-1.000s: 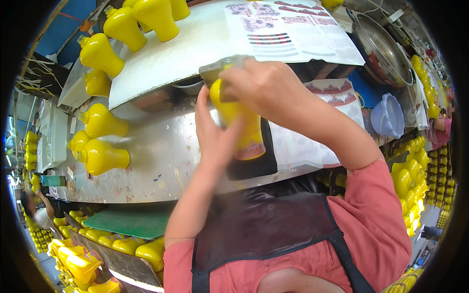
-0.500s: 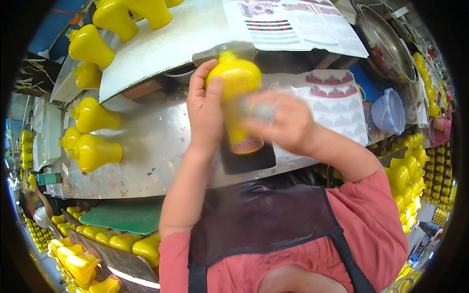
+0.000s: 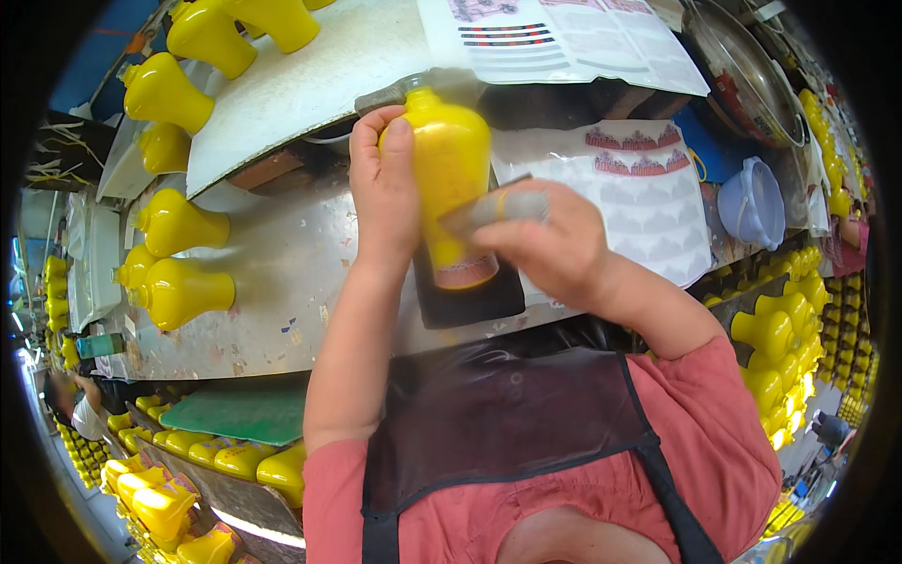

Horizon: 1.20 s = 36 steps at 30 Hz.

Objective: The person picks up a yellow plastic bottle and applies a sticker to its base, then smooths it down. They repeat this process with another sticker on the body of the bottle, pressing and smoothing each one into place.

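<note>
A glossy yellow bottle with a patterned band round its base lies on a dark pad, its neck pointing away from me. My left hand is closed round its upper left side, the thumb along the top. In my right hand I grip a scraper with a greyish wrapped handle, its flat edge touching the bottle's lower right side. To the right of the bottle lies a sheet of decals, with reddish patterned strips left near its top.
More yellow bottles stand on the bench's left side, others on a white board beyond. A printed sheet covers the back. At right are a lilac bucket and a big metal pan. A green panel sits below left.
The bottle has turned, and it and my left hand have shifted slightly left. My right hand, blurred before, now shows the scraper clearly against the bottle.
</note>
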Each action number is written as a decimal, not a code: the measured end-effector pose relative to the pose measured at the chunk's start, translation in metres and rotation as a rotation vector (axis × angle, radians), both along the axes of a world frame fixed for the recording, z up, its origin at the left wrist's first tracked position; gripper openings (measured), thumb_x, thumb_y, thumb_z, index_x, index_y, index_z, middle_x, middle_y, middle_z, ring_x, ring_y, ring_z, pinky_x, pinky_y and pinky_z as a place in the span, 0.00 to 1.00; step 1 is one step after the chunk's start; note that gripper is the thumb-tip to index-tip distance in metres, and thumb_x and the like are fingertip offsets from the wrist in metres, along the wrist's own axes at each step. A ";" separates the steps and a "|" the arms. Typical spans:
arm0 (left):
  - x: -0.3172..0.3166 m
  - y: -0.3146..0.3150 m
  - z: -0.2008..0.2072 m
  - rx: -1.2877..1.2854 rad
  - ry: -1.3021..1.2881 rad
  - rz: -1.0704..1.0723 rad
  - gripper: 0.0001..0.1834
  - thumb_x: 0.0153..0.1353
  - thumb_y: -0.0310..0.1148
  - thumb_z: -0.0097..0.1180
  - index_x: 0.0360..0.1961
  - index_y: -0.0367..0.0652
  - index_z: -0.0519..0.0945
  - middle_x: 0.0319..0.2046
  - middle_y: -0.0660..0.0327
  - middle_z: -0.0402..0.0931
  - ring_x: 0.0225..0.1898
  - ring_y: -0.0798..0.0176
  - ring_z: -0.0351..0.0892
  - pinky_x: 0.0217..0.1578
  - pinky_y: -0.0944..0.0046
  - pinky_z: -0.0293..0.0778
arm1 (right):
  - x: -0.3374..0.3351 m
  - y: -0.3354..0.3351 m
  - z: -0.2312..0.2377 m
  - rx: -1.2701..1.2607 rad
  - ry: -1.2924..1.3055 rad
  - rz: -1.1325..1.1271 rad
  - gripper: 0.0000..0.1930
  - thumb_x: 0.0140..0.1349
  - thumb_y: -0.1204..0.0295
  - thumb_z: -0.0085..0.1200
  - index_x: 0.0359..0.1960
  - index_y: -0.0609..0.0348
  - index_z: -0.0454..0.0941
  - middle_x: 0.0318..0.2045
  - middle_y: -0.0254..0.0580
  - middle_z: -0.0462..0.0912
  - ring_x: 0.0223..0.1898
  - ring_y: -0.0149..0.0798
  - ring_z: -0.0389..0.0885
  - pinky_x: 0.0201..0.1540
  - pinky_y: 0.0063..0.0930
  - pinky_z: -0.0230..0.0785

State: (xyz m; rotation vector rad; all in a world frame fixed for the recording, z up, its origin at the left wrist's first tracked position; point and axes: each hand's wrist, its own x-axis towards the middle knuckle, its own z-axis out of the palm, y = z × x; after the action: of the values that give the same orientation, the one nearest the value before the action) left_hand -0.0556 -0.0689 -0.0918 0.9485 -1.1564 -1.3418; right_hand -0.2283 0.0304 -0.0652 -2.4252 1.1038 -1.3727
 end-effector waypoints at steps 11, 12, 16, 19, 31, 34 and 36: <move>-0.003 0.007 0.009 0.060 0.063 -0.044 0.20 0.76 0.39 0.52 0.61 0.39 0.69 0.49 0.59 0.77 0.48 0.69 0.77 0.52 0.67 0.75 | -0.015 0.022 -0.045 0.154 -0.214 -0.111 0.14 0.51 0.84 0.65 0.38 0.55 0.81 0.40 0.44 0.87 0.40 0.49 0.87 0.42 0.36 0.79; -0.002 0.007 0.009 0.082 0.102 -0.059 0.20 0.76 0.39 0.51 0.61 0.39 0.69 0.50 0.59 0.77 0.49 0.69 0.77 0.52 0.67 0.75 | -0.014 0.022 -0.045 0.177 -0.184 -0.079 0.14 0.51 0.84 0.65 0.39 0.55 0.81 0.40 0.44 0.87 0.40 0.49 0.86 0.42 0.37 0.79; 0.002 0.005 0.007 0.053 0.099 -0.059 0.19 0.76 0.39 0.51 0.60 0.39 0.71 0.50 0.59 0.77 0.49 0.69 0.77 0.52 0.67 0.75 | -0.012 0.024 -0.039 0.093 -0.234 -0.034 0.15 0.52 0.83 0.66 0.42 0.56 0.81 0.42 0.45 0.86 0.39 0.49 0.87 0.41 0.36 0.80; 0.003 0.002 0.005 0.009 0.034 -0.014 0.18 0.77 0.38 0.49 0.59 0.38 0.73 0.49 0.59 0.78 0.48 0.69 0.77 0.52 0.68 0.74 | -0.009 0.014 -0.028 0.314 -0.267 -0.100 0.14 0.58 0.81 0.65 0.45 0.58 0.80 0.40 0.47 0.85 0.36 0.51 0.86 0.39 0.37 0.79; -0.003 -0.001 0.005 0.049 -0.065 0.051 0.16 0.76 0.36 0.44 0.55 0.36 0.76 0.49 0.58 0.77 0.50 0.67 0.76 0.53 0.65 0.73 | -0.004 -0.080 0.048 0.165 -0.117 -0.229 0.10 0.60 0.72 0.63 0.42 0.60 0.82 0.35 0.49 0.87 0.35 0.52 0.87 0.39 0.38 0.79; -0.002 -0.004 0.003 0.007 -0.175 0.081 0.17 0.75 0.38 0.47 0.54 0.36 0.76 0.50 0.57 0.76 0.51 0.65 0.76 0.55 0.63 0.73 | -0.007 -0.089 0.052 0.257 -0.125 -0.202 0.11 0.59 0.72 0.64 0.43 0.61 0.84 0.37 0.50 0.88 0.35 0.51 0.88 0.39 0.36 0.80; -0.001 -0.004 0.003 0.010 -0.089 0.064 0.18 0.74 0.39 0.49 0.54 0.36 0.77 0.51 0.57 0.76 0.51 0.65 0.76 0.55 0.63 0.72 | -0.007 -0.092 0.053 0.306 -0.072 -0.285 0.12 0.59 0.71 0.65 0.43 0.62 0.84 0.37 0.50 0.88 0.35 0.50 0.88 0.39 0.34 0.80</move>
State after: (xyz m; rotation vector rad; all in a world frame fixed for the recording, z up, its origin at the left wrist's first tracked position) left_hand -0.0565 -0.0730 -0.0888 1.0530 -1.1775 -1.2661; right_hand -0.2355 -0.0612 -0.0124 -2.0481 1.5592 -1.2409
